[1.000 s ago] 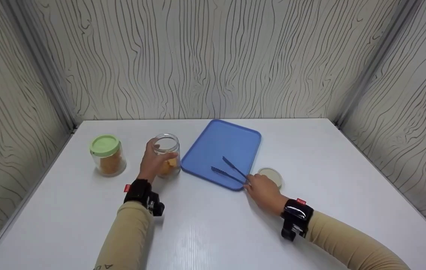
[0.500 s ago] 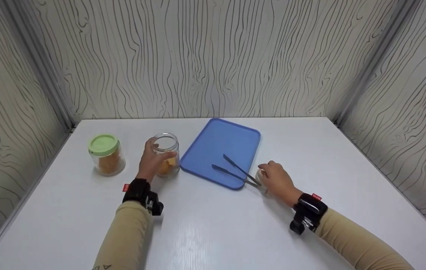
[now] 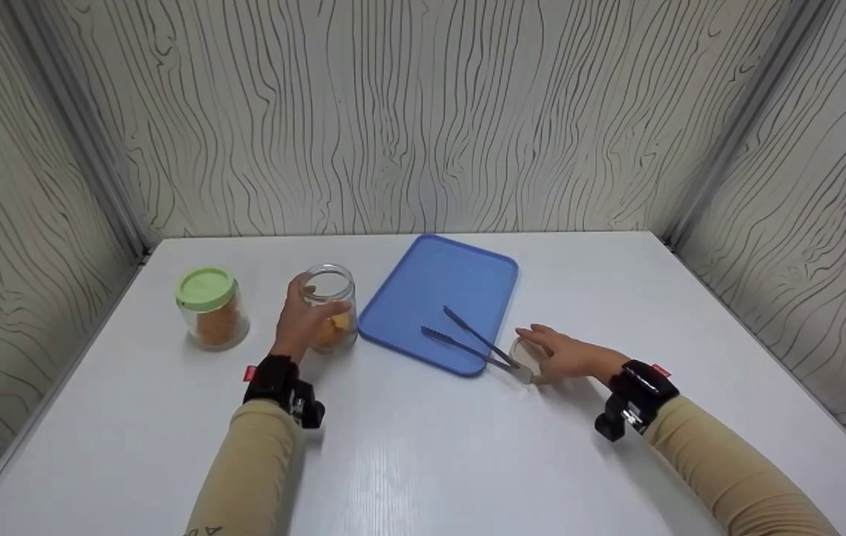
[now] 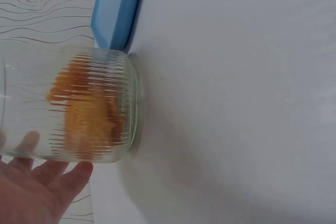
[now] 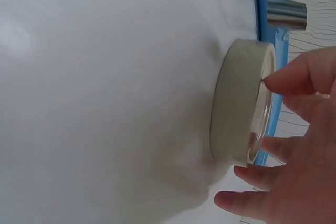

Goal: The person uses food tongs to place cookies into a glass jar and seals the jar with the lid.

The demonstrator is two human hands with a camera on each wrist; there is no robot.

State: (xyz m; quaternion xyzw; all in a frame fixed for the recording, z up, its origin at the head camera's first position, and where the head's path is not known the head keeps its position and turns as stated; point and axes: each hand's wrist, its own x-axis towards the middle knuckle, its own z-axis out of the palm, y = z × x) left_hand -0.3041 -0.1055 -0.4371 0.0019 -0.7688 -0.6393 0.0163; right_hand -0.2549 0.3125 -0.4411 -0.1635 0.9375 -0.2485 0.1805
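Note:
My left hand point(image 3: 302, 316) holds an uncapped clear jar point(image 4: 31, 93), with thumb and fingers around its side. Orange-yellow food pieces point(image 4: 89, 119) lie at the bottom of the jar, their kind unclear through the ribbed glass. My right hand point(image 3: 568, 356) is spread over a round off-white lid point(image 5: 236, 103) on the table, with the thumb at its rim and the other fingers extended at the opposite side. Metal tongs point(image 3: 460, 342) rest across the corner of a blue tray point(image 3: 441, 279), arms spread, their joined end beside the lid.
Left of the held jar stands another clear jar point(image 3: 218, 327) with a green lid point(image 3: 205, 289) and orange-brown contents. Patterned panels point(image 3: 408, 119) enclose the white table point(image 3: 423, 461) at the back and sides.
My right hand has let go of the tongs, which now lie on the tray corner a little farther right. It has moved right to the lid. My left hand stays on the jar.

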